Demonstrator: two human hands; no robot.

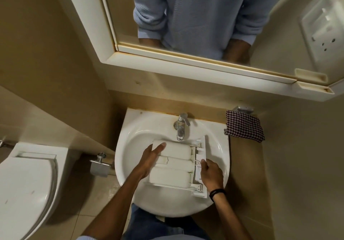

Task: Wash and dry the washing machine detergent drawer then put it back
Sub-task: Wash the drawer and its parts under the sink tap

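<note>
Detergent drawer [176, 151] lay upside down across the sink [128, 142] bowl, front panel [202, 151] at 3 o'clock. Left hand [151, 156] rested on its 9 o'clock end, fingers straight and flat on the underside; thumb hidden. Right hand [211, 172] gripped the front panel, fingers curled round its edge. Tap [181, 128] at 12 o'clock, spout over the drawer. Checked cloth [244, 126] at 2 o'clock beside the basin. Toilet roll holder [100, 163] and toilet [24, 180] at 9 o'clock.
</note>
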